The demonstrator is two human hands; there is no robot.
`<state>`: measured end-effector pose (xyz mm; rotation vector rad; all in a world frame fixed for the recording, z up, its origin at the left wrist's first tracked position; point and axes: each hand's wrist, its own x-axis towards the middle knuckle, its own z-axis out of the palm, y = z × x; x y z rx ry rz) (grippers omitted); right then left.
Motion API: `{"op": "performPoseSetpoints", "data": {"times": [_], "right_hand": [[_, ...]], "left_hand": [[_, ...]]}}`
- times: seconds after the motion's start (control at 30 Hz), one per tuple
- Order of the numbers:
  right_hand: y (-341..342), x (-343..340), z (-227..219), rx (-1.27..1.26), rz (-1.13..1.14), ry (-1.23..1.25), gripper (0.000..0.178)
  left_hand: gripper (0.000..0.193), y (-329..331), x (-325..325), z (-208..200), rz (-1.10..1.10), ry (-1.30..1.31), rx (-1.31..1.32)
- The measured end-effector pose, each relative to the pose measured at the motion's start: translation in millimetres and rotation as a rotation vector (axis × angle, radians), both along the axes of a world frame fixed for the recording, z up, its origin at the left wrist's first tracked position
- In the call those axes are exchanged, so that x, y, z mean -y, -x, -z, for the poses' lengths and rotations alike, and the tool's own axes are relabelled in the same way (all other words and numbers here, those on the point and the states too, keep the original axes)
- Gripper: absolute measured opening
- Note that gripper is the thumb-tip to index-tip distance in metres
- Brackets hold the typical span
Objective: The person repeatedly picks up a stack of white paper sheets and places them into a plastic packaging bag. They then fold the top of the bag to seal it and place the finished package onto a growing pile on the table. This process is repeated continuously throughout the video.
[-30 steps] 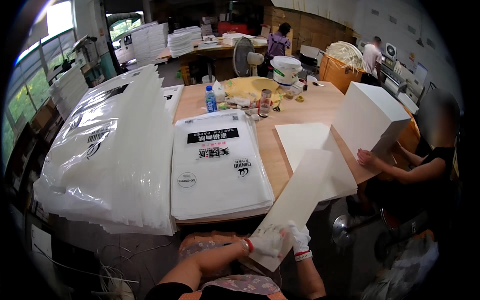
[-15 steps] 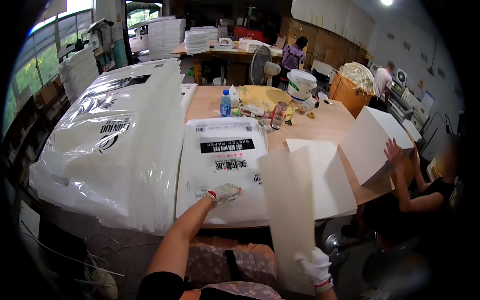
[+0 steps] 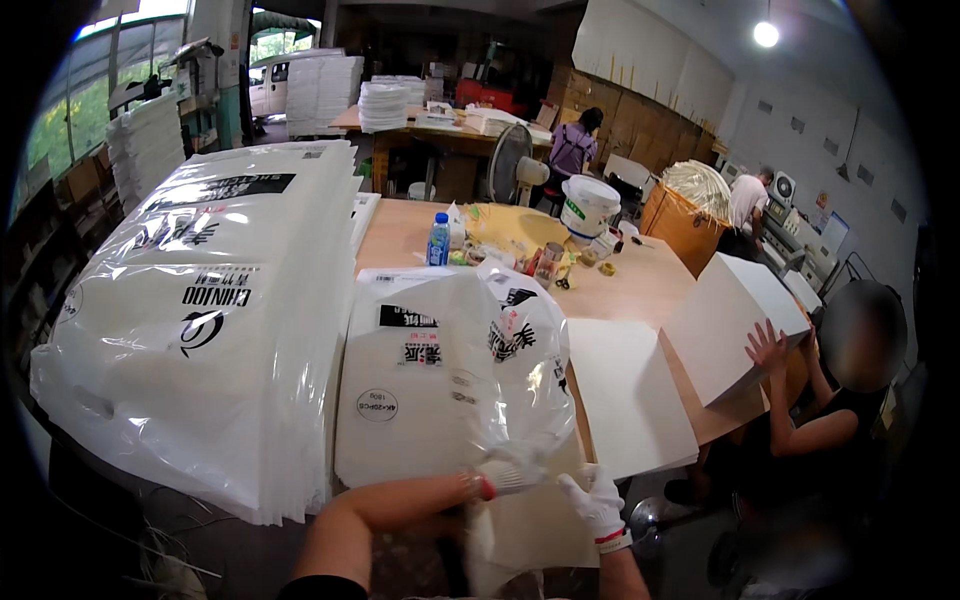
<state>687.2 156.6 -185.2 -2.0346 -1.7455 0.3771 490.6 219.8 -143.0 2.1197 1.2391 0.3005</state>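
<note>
A clear plastic bag (image 3: 415,415) with black print lies on a stack in front of me, its right side lifted and bulging. My left hand (image 3: 510,472), in a white glove and blurred by motion, is closed at the near edge of the raised film. Close to its right, my right hand (image 3: 597,503), also white-gloved, grips the edge of off-white paper (image 3: 535,525). This paper hangs over the table's near side and reaches up to the bag's mouth; how far it goes inside I cannot tell.
Left stands a tall pile of glossy printed packs (image 3: 200,380). To the right lie white sheets (image 3: 630,395); beyond, a co-worker's hands hold a thick white paper block (image 3: 725,325). Farther back are a blue-labelled bottle (image 3: 438,242), a glass jar (image 3: 548,262), a white bucket (image 3: 588,208) and a fan (image 3: 512,165).
My left hand has moved right from the flat bag and its film is now lifted. My right hand has risen slightly leftward, and the paper has swung down toward the bag's near edge.
</note>
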Motion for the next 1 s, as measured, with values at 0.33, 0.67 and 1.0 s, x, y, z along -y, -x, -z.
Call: {"op": "performPoseSetpoints", "data": {"times": [0.33, 0.67, 1.0], "right_hand": [[-7, -171, 56, 0.202, 0.059, 0.182, 0.032], [-24, 52, 64, 0.288, -0.201, 0.469, 0.057], [-11, 214, 51, -0.48, -0.371, -0.061, 0.03]], "left_hand": [[0.037, 131, -61, 142, -0.586, -0.043, 0.732], [0.029, 197, 131, 230, -0.695, -0.126, 0.321], [0.015, 163, 318, 180, -0.88, -0.087, 0.251]]}}
